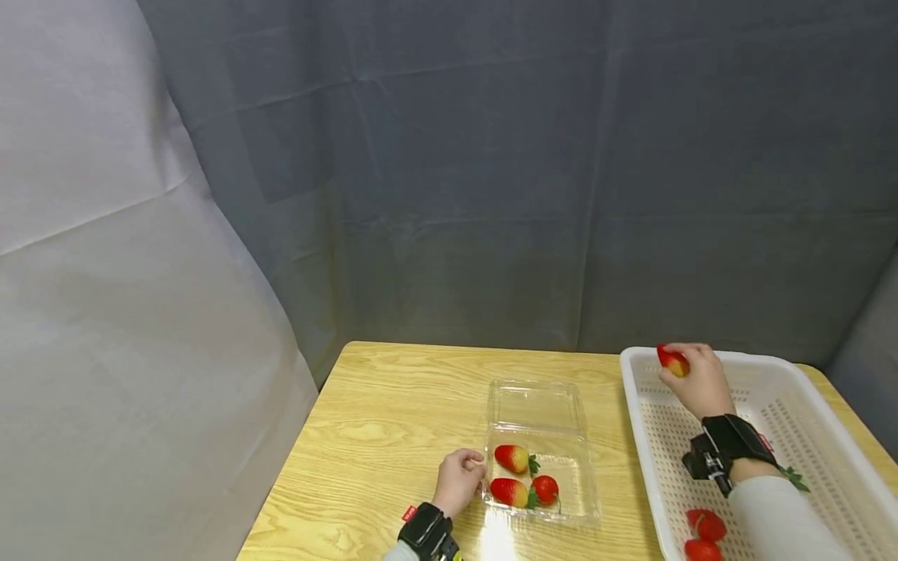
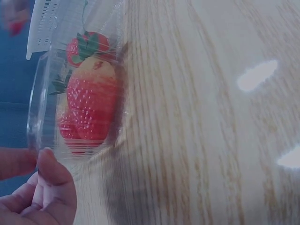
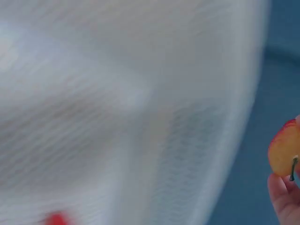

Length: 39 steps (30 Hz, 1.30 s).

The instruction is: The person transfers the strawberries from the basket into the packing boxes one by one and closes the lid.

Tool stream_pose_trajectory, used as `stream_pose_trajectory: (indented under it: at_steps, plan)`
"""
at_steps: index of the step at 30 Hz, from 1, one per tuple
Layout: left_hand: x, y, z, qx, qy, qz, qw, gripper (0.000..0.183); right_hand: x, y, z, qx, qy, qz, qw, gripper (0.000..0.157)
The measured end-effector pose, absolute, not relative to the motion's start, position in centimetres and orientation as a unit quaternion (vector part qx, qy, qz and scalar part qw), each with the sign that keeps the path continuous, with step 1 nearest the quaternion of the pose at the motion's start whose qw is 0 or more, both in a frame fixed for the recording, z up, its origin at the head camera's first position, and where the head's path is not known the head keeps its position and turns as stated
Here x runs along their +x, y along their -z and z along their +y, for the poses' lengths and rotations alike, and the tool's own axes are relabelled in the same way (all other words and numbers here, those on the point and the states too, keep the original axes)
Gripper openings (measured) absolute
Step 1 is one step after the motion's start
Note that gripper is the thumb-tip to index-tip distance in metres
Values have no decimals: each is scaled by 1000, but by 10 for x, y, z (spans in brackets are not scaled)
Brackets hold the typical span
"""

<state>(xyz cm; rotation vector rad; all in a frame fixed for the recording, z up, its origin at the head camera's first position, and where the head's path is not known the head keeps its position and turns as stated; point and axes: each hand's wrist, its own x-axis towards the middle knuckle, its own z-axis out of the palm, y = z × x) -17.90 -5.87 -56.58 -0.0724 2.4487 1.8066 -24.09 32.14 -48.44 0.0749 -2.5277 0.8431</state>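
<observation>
Toward the far right corner of the bench point(image 1: 365, 436), I'm watching the right hand point(image 1: 701, 386), and yes, its grip is grasping a held strawberry point(image 1: 671, 361) between thumb and fingers! I'm seeing that fruit over the far left corner of the white basket point(image 1: 640, 448); how high above it, I can't tell. My right wrist view is showing a short green stem at the fruit's yellow end, while the basket's mesh is blurring alongside.

Over to the left hand point(image 1: 457, 479): that grip is pinching the left rim of the clear container point(image 1: 575, 460), thumb against forefinger. The container is lying well apart from the bench's left edge, its lid point(image 1: 536, 405) leaning back toward the far edge. Inside, I'm counting three: a far red-and-yellow strawberry point(image 1: 510, 459), a near red-and-yellow strawberry point(image 1: 508, 492), and a red strawberry point(image 1: 545, 489) sitting just to the right of the near one.

Back along the bench's right edge, the basket is holding two red strawberries point(image 1: 707, 524) toward its near left side, and green leaves point(image 1: 794, 478) are peeking out beside the right sleeve point(image 1: 786, 518). Dark cloth point(image 1: 456, 195) is hanging beyond the far edge.
</observation>
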Motion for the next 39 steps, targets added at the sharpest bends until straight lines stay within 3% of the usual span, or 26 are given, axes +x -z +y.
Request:
stream_pose_trajectory:
  at_steps: [3, 7, 11, 17, 20, 31, 39]
  plan:
    - [-179, 566, -59, -18, -594, 803, 46, 9, -246, 448, 290, 104, -342, -896, 265, 34]
    - [-178, 566, -59, -13, -601, 798, 46, 10, -244, 422, 250, 205, -348, -885, 232, 35]
    - [-178, 566, -57, -10, -604, 796, 41, 10, -238, 422, 213, 273, -334, -891, 143, 32]
    - [-178, 565, -56, -11, -605, 795, 39, 10, -230, 455, 175, 355, -294, -887, -30, 26]
    - [-179, 565, -55, -10, -606, 794, 41, 10, -227, 476, 165, 362, -275, -887, -80, 25]
    - [-180, 564, -54, -15, -598, 800, 48, 10, -225, 532, 159, 321, -214, -910, -149, 22]
    - [-180, 567, -55, -9, -600, 799, 44, 10, -224, 522, 163, 296, -244, -904, -187, 25]
